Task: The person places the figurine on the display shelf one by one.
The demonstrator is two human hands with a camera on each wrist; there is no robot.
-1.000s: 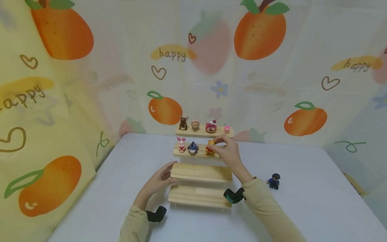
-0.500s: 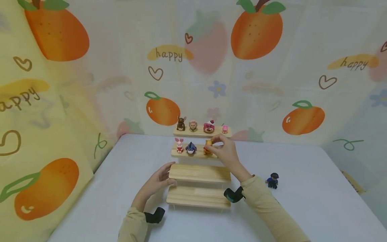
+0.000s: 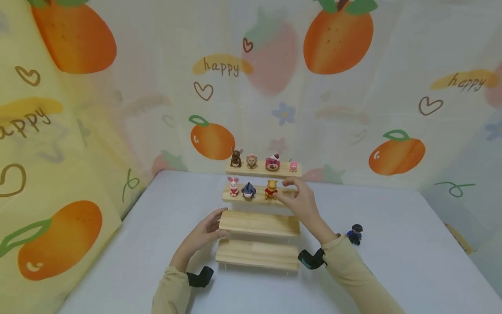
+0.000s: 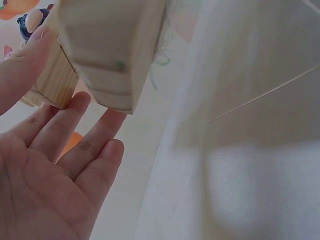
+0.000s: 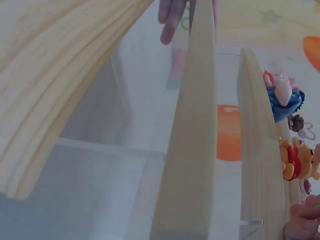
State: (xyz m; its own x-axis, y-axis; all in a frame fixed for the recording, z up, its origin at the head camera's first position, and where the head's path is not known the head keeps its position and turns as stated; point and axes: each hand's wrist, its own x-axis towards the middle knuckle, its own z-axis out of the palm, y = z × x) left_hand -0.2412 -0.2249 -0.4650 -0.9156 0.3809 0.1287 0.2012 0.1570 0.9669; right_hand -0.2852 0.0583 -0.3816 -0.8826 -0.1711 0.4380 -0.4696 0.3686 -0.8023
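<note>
A yellow bear figurine (image 3: 271,190) in a red shirt stands on the second shelf from the top (image 3: 259,199) of a stepped wooden rack. My right hand (image 3: 302,201) is just right of it, thumb and index finger apart, the thumb tip close to the figurine; whether they touch I cannot tell. Left of the bear stand a blue donkey figurine (image 3: 249,190) and a pink piglet figurine (image 3: 233,187). At the left end of the third shelf (image 3: 259,222), my left hand (image 3: 201,233) rests with nearly straight fingers against the board ends, as the left wrist view shows.
Several figurines, among them a brown one (image 3: 236,158) and a dark pink bear (image 3: 272,163), stand on the top shelf (image 3: 286,170). The bottom shelf (image 3: 256,253) lies nearest me. A dark-blue figurine with a cap (image 3: 355,234) is on the white table (image 3: 400,261) to the right.
My right hand has let go of the bear figurine and moved slightly right, its fingers spreading. The bear stays on the second shelf. My left hand keeps its place at the rack.
</note>
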